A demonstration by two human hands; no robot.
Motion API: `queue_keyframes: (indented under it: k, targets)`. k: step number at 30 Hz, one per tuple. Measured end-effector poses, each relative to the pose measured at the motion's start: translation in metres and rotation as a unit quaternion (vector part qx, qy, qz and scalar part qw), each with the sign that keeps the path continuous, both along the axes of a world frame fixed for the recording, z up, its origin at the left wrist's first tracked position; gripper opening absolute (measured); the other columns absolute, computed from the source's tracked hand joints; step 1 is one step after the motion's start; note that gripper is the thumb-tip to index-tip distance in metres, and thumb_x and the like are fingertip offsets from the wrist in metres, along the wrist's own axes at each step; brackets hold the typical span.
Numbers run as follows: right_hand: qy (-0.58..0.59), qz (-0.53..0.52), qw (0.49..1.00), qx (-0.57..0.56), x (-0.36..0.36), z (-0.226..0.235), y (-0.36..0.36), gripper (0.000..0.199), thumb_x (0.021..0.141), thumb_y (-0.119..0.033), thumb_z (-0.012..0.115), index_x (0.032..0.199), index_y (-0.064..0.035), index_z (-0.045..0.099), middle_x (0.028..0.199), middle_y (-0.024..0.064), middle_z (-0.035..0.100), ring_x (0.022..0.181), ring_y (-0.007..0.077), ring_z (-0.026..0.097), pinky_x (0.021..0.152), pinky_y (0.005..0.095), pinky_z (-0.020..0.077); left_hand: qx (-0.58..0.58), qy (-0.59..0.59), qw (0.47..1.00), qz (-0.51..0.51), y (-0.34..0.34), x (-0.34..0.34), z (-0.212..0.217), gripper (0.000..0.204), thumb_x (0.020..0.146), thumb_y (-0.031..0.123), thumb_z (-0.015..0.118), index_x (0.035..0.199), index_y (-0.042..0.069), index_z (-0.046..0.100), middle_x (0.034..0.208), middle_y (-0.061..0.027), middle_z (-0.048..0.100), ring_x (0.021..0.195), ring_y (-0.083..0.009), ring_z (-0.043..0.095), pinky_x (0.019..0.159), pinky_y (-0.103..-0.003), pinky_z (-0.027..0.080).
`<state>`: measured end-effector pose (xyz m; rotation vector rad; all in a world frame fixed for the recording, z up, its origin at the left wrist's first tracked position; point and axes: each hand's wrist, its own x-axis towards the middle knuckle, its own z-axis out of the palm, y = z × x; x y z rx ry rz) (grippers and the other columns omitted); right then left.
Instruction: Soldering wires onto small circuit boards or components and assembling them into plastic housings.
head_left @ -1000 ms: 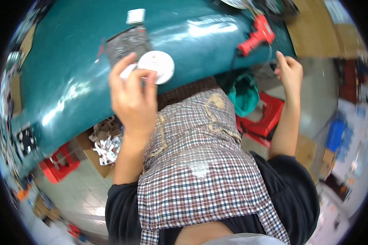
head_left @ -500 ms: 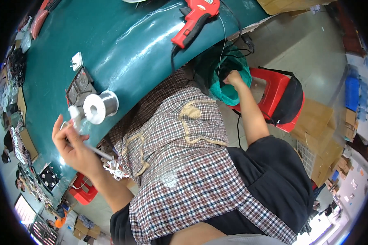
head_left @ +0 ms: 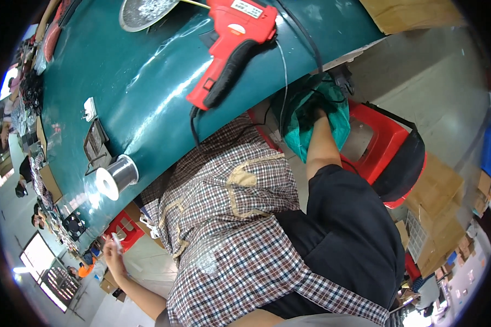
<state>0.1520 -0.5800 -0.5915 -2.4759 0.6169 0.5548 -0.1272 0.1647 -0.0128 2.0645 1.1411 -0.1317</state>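
Observation:
My left hand (head_left: 113, 257) is raised at the lower left, off the table's edge. Its fingers are closed on a small white piece (head_left: 117, 240), too small and blurred to name. My right arm (head_left: 323, 141) reaches down into a green plastic bag (head_left: 341, 124) beside the table, and the hand inside is hidden. On the table lies a red soldering gun (head_left: 219, 60) with a black grip and a thin wire hanging from it. A spool of solder wire (head_left: 126, 168) lies near the table's front edge, beside a grey metal holder (head_left: 94, 143).
A white plug (head_left: 89, 109) lies on the green tabletop (head_left: 147, 103). A metal dish (head_left: 139, 22) with silvery bits stands at the far edge of view. A red stool (head_left: 384, 143) with a black cover is right of the bag; another red stool (head_left: 126, 226) is at left.
My left hand has moved down and away from the spool and table edge. My right hand has sunk deeper into the bag. The view has shifted, bringing the metal dish into sight.

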Motion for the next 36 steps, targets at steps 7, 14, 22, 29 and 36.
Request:
queue_keyframes:
  k: [7, 14, 22, 29, 36]
  targets:
    - [-0.004, -0.022, 0.999, 0.031, 0.024, -0.032, 0.017, 0.037, 0.097, -0.025, 0.048, 0.126, -0.0066, 0.062, 0.126, 0.0186, 0.064, 0.113, 0.0356, 0.062, 0.094, 0.0466, 0.0507, 0.110, 0.238, 0.955, -0.142, 0.011, -0.040, -0.018, 0.040, 0.087, 0.023, 0.076, 0.123, 0.009, 0.065, 0.129, -0.0125, 0.060, 0.111, -0.0206, 0.059, 0.091, -0.035, 0.050]
    - [-0.001, -0.084, 0.996, 0.039, -0.052, -0.033, 0.058, 0.036, 0.097, -0.025, 0.049, 0.125, -0.0078, 0.064, 0.126, 0.0187, 0.064, 0.115, 0.0357, 0.062, 0.095, 0.0467, 0.0499, 0.036, 0.245, 0.967, -0.059, -0.045, 0.022, -0.028, 0.033, 0.094, 0.025, 0.069, 0.120, 0.005, 0.063, 0.112, -0.0053, 0.068, 0.090, -0.0134, 0.065, 0.078, -0.028, 0.050]
    - [-0.020, -0.137, 0.989, 0.060, -0.042, -0.049, 0.085, 0.036, 0.096, -0.025, 0.049, 0.123, -0.0091, 0.065, 0.126, 0.0188, 0.064, 0.116, 0.0357, 0.061, 0.097, 0.0468, 0.0491, 0.010, 0.250, 0.966, -0.060, -0.037, 0.015, -0.023, 0.028, 0.095, 0.019, 0.065, 0.120, 0.006, 0.063, 0.104, -0.0022, 0.069, 0.091, -0.0150, 0.068, 0.076, -0.028, 0.049]
    - [-0.036, -0.163, 0.983, 0.082, -0.051, -0.064, 0.093, 0.035, 0.095, -0.026, 0.050, 0.122, -0.0103, 0.067, 0.127, 0.0189, 0.064, 0.117, 0.0358, 0.061, 0.098, 0.0469, 0.0483, 0.026, 0.284, 0.957, -0.062, -0.048, 0.022, -0.013, 0.026, 0.094, 0.018, 0.064, 0.118, 0.008, 0.065, 0.103, -0.0010, 0.068, 0.089, -0.0139, 0.068, 0.073, -0.027, 0.048]
    - [-0.088, -0.027, 0.996, 0.009, -0.065, -0.092, 0.071, 0.045, 0.095, -0.036, 0.054, 0.132, -0.0106, 0.058, 0.129, 0.0209, 0.062, 0.116, 0.0378, 0.061, 0.096, 0.0471, 0.0482, -0.007, 0.263, 0.963, -0.053, -0.039, 0.027, -0.040, 0.025, 0.096, 0.019, 0.065, 0.118, 0.007, 0.062, 0.103, -0.0004, 0.068, 0.090, -0.0135, 0.067, 0.072, -0.027, 0.049]
